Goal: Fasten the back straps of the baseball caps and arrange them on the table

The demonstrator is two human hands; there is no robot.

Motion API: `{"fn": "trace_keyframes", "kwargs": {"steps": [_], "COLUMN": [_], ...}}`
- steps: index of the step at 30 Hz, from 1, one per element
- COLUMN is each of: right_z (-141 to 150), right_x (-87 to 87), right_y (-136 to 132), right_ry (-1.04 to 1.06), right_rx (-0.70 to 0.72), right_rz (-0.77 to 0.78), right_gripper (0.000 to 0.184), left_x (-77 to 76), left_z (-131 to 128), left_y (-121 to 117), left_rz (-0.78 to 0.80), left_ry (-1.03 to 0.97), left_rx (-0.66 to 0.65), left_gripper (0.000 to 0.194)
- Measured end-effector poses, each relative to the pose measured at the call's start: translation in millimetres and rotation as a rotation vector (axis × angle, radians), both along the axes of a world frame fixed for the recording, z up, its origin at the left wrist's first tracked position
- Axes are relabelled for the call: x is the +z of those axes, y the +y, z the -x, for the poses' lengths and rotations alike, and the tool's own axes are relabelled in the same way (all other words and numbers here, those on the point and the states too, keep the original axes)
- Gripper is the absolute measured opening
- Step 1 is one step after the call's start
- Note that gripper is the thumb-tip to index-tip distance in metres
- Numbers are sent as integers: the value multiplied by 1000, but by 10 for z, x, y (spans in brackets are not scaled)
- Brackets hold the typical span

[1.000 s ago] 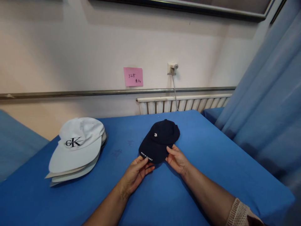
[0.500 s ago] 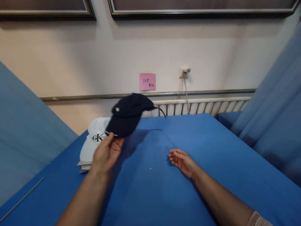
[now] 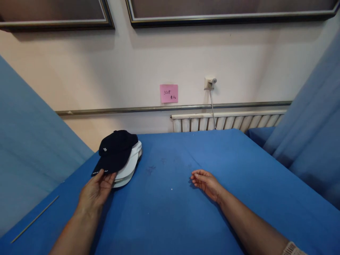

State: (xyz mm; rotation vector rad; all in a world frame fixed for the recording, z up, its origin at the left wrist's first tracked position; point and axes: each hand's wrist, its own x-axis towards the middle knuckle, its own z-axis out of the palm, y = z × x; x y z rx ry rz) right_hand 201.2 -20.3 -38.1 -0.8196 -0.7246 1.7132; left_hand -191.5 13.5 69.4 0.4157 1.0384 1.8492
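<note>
A navy cap [image 3: 117,150] lies on top of a stack of white caps [image 3: 131,166] at the table's left side, its brim pointing toward me. My left hand [image 3: 96,188] reaches to that brim with the fingers stretched out, the tips resting on its front edge. My right hand [image 3: 205,182] rests on the blue table cover [image 3: 172,212] near the middle, fingers loosely curled and apart, holding nothing.
Blue curtains hang at the left [image 3: 29,148] and right [image 3: 310,134]. Behind the table are a wall rail, a radiator [image 3: 228,120], a pink note [image 3: 169,93] and a socket with a cable [image 3: 210,83]. A thin stick [image 3: 34,219] lies at the table's left edge.
My left hand carried the navy cap from the table's middle leftward and set it on the white caps. My right hand let go and stayed on the table.
</note>
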Motion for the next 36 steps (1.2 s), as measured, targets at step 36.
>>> {"fn": "trace_keyframes", "kwargs": {"steps": [36], "right_z": [80], "right_x": [-23], "right_y": [71], "right_ry": [-53], "right_rx": [-99], "right_rz": [-17], "right_gripper": [46], "left_x": [-737], "left_z": [-2010], "left_y": [-337], "left_rz": [-45], "left_ry": [1207], "left_rx": [-964], "left_gripper": [41]}}
